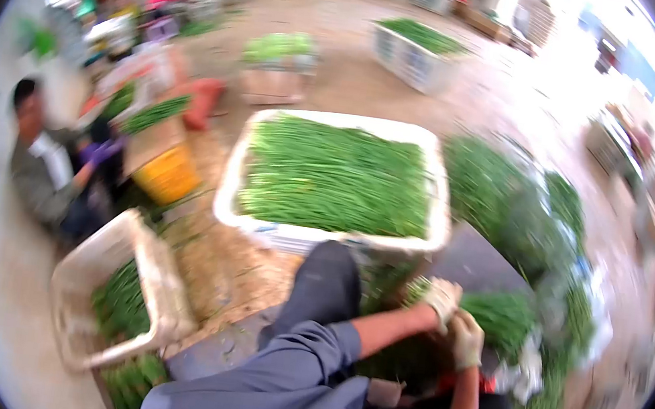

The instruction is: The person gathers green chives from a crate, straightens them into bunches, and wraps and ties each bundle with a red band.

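Observation:
Both my hands are in pale gloves, close together at my right side. My left hand [443,302] is closed around a bunch of long thin green stalks [499,317]; its short cut-looking ends show to the left of the hand, and its green length fans out to the right. My right hand [466,338] is closed just below and beside the left, against the same bunch. What its fingers grip is hidden. In front of me a white plastic crate [232,202] is filled with similar green stalks [339,175] laid lengthwise.
A tilted white crate [63,287] with greens stands at left. Loose green piles [487,182] and plastic bags lie at right, beside a grey board [482,262]. A seated person [50,157] works at left near a yellow crate [167,177]. Another filled crate [408,60] stands further back.

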`<state>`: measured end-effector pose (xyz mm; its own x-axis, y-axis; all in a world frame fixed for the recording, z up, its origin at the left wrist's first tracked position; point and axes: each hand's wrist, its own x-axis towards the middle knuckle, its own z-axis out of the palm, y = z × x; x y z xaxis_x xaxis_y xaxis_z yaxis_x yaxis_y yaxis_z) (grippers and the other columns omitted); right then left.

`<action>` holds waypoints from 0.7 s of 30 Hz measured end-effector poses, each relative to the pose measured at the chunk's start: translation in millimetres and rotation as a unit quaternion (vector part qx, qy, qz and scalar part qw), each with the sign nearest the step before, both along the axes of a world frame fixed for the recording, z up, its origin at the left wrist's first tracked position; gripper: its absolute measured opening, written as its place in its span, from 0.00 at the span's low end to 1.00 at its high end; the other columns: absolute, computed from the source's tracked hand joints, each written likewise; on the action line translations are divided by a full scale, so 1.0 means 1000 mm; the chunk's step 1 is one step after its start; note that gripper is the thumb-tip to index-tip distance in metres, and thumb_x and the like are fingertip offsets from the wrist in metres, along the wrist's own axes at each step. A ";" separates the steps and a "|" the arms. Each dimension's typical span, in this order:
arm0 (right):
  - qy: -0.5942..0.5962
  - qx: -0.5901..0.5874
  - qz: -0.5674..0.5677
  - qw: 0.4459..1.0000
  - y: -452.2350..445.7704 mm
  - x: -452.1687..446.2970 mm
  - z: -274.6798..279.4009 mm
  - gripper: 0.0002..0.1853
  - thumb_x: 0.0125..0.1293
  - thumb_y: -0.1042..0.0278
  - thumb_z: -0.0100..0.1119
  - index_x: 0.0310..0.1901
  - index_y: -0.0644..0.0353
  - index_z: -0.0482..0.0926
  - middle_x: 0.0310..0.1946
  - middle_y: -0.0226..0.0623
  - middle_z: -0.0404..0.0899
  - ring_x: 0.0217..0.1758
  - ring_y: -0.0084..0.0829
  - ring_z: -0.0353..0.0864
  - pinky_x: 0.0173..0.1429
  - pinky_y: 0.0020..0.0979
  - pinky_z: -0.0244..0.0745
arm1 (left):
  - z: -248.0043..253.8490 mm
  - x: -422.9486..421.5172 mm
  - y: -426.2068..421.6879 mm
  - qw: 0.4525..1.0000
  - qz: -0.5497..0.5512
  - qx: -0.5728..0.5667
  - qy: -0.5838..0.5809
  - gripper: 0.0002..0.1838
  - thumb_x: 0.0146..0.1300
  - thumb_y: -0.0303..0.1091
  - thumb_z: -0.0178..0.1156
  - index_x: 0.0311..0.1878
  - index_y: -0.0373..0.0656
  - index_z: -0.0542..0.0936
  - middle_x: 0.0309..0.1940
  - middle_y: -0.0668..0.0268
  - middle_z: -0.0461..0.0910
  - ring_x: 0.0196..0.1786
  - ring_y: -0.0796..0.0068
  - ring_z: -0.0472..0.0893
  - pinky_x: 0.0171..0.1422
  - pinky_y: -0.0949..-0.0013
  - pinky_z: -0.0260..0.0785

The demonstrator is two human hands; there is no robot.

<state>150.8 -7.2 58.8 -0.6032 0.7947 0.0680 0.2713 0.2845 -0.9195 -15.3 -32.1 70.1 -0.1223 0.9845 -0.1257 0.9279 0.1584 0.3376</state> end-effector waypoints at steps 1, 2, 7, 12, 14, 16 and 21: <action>0.039 -0.088 -0.021 0.995 0.001 0.001 0.004 0.09 0.66 0.68 0.54 0.30 0.62 0.77 0.26 0.34 0.75 0.29 0.26 0.72 0.35 0.26 0.65 | 0.011 0.005 -0.019 0.997 0.027 0.044 0.057 0.44 0.34 0.56 0.75 0.52 0.37 0.75 0.50 0.55 0.77 0.54 0.57 0.77 0.62 0.53 0.65; 0.079 -0.171 -0.049 0.981 0.003 0.000 0.008 0.12 0.67 0.67 0.51 0.25 0.60 0.74 0.18 0.30 0.71 0.19 0.20 0.66 0.24 0.23 0.60 | 0.007 0.035 -0.032 0.996 0.021 0.066 0.050 0.42 0.37 0.56 0.75 0.53 0.40 0.74 0.50 0.58 0.74 0.56 0.62 0.72 0.63 0.57 0.59; 0.142 -0.246 -0.027 0.958 0.043 -0.032 -0.034 0.17 0.70 0.68 0.47 0.20 0.53 0.62 0.14 0.24 0.60 0.15 0.17 0.54 0.19 0.24 0.47 | -0.039 0.026 -0.019 0.907 0.099 0.400 -0.086 0.02 0.46 0.34 0.62 0.23 0.50 0.79 0.28 0.72 0.78 0.42 0.69 0.77 0.53 0.64 0.66; 0.188 -0.305 -0.124 0.925 0.042 -0.047 -0.018 0.20 0.73 0.64 0.50 0.20 0.51 0.61 0.13 0.21 0.57 0.12 0.16 0.51 0.16 0.25 0.45 | -0.058 0.030 -0.012 0.893 0.166 0.378 -0.180 0.05 0.43 0.34 0.65 0.19 0.50 0.78 0.23 0.70 0.79 0.37 0.66 0.79 0.49 0.62 0.69; 0.170 -0.335 -0.136 0.917 0.041 -0.046 -0.003 0.20 0.73 0.63 0.50 0.20 0.50 0.62 0.13 0.21 0.56 0.11 0.16 0.50 0.15 0.25 0.44 | -0.061 0.030 -0.012 0.894 0.175 0.374 -0.175 0.05 0.42 0.34 0.66 0.18 0.50 0.78 0.22 0.70 0.79 0.36 0.65 0.79 0.48 0.62 0.69; 0.167 -0.313 -0.112 0.928 0.037 -0.046 0.017 0.20 0.74 0.62 0.49 0.21 0.49 0.62 0.12 0.20 0.55 0.10 0.15 0.48 0.13 0.24 0.42 | -0.063 0.020 -0.014 0.903 0.130 0.361 -0.192 0.08 0.44 0.37 0.69 0.16 0.53 0.79 0.24 0.70 0.81 0.40 0.64 0.80 0.51 0.61 0.69; 0.217 -0.329 -0.102 0.913 0.034 -0.047 0.021 0.19 0.75 0.62 0.48 0.23 0.50 0.62 0.13 0.20 0.55 0.11 0.14 0.49 0.14 0.23 0.42 | -0.043 0.015 -0.021 0.957 0.111 0.241 -0.116 0.18 0.44 0.42 0.72 0.38 0.48 0.81 0.36 0.66 0.81 0.45 0.65 0.78 0.56 0.61 0.66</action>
<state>103.7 27.1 80.2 -0.4680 0.8422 -0.2677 -0.1735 -0.3846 -0.9066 0.0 -53.3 27.4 -0.3588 0.8883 0.2868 0.7809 0.1173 0.6136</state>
